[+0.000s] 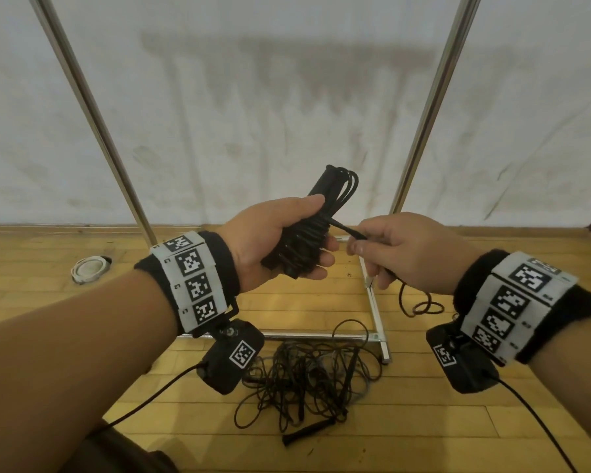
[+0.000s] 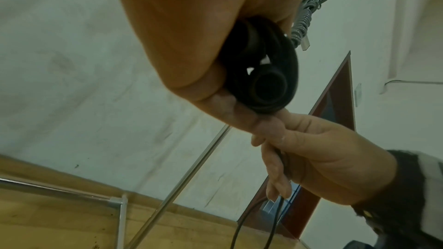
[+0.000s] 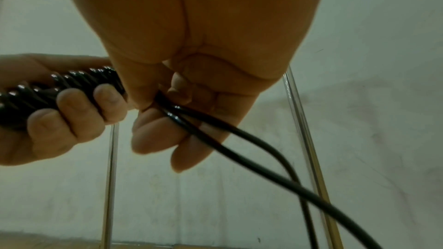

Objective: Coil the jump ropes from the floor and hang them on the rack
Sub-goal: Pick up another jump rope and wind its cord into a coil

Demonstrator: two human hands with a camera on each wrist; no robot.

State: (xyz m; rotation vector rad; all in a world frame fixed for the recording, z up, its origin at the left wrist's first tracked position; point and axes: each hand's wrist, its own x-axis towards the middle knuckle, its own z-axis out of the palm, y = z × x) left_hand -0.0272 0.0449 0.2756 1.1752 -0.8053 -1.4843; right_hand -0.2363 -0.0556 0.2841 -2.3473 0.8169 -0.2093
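Head view first: we hold the coiled jump rope (image 1: 307, 233) in our left hand (image 1: 273, 244), fingers and thumb curled round a black bundle whose turns wrap crosswise over the handles, with looped strands projecting from its upper end; our right hand (image 1: 400, 254) pinches the free strand (image 1: 347, 230) just beside the bundle, and the slack drops below that hand in a small curl; on the wooden floor (image 1: 82, 353) beneath our wrists lies a tangled heap of ropes (image 1: 307, 380), partly across the lower metal bar of the rack (image 1: 376, 302), whose two slanted uprights rise against the white wall (image 1: 253, 97); a round white fitting (image 1: 89, 268) sits in the floor to the left; left wrist view shows the bundle end-on, with a grey coiled rope (image 2: 302, 24) hanging behind it; right wrist view shows two black strands passing between our right fingers (image 3: 155, 132), the left fingertips clasped over the glossy wraps.
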